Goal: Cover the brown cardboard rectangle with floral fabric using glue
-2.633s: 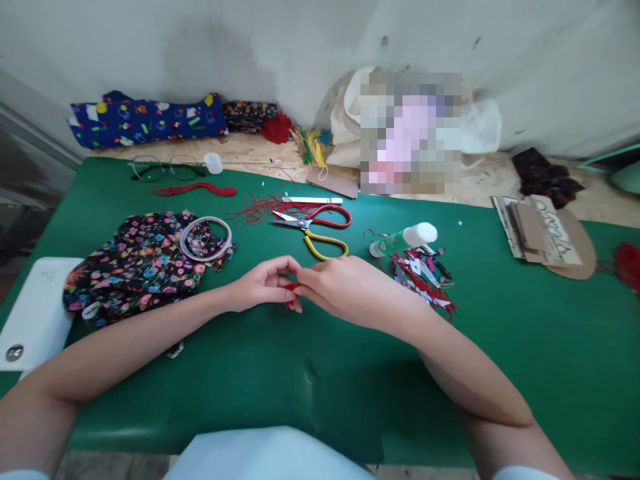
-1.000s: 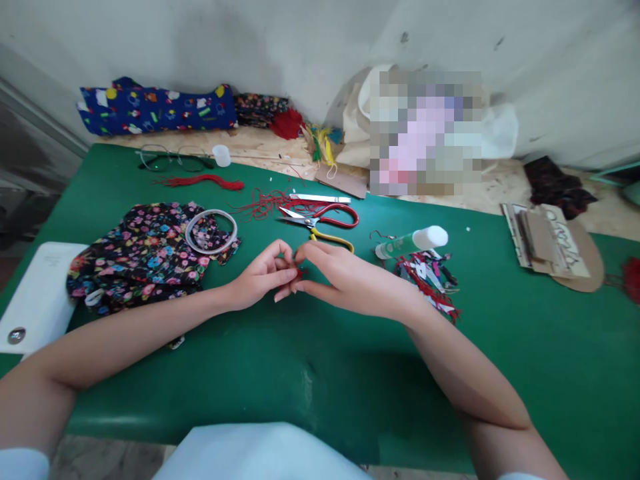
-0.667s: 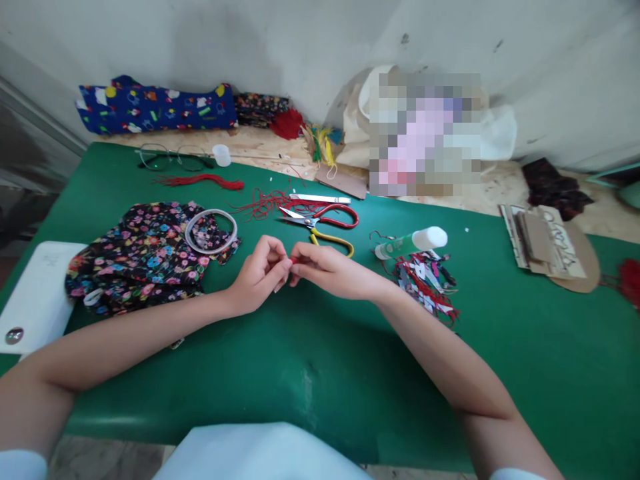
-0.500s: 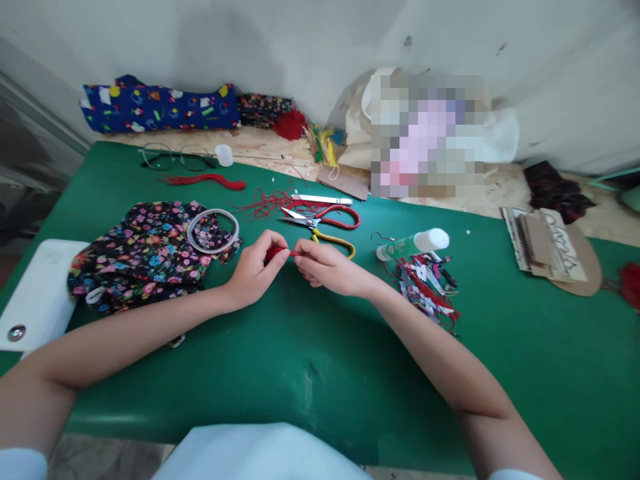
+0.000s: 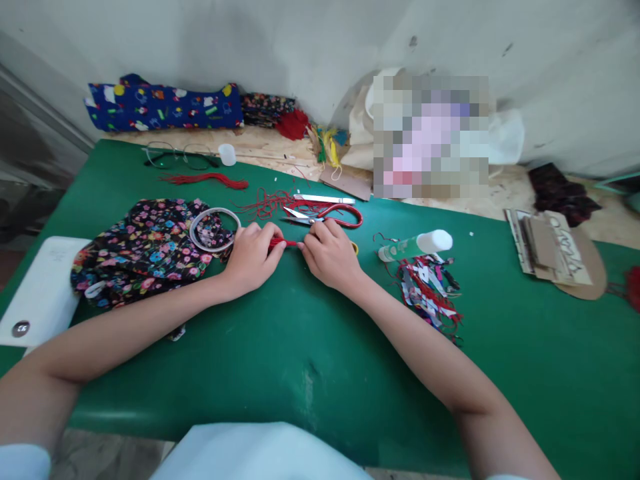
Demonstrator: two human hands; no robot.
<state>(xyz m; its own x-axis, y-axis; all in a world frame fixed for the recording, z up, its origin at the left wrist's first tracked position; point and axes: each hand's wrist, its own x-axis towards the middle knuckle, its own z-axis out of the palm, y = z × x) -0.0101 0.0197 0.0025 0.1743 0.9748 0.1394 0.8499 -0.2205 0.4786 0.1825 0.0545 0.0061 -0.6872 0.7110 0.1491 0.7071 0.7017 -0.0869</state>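
Observation:
A bundle of red thread [image 5: 287, 244] stretches between my two hands over the green table cover. My left hand [image 5: 255, 253] is closed on one part of it, and my right hand [image 5: 331, 255] pinches the other end. Just beyond my hands lie scissors [image 5: 345, 213] with one red and one yellow handle; my right hand hides much of the yellow one. Loose red threads [image 5: 270, 204] and a white-handled cutter or knife [image 5: 327, 199] rest behind the scissors. Left of my left hand, a roll of tape [image 5: 194, 233] sits on black floral fabric [image 5: 145, 257].
A glue stick [image 5: 415, 245] lies by a heap of scraps [image 5: 427, 293] at right. Cardboard pieces [image 5: 543, 247] are farther right. Eyeglasses [image 5: 175, 157], a white cap [image 5: 227, 155] and a red tassel strand [image 5: 210, 179] lie at back left, a white device [image 5: 43, 287] at far left.
Both hands have turned knuckles-up, and my right hand has moved up over the yellow scissor handle. The red thread between them is more exposed and straighter. The view has shifted slightly.

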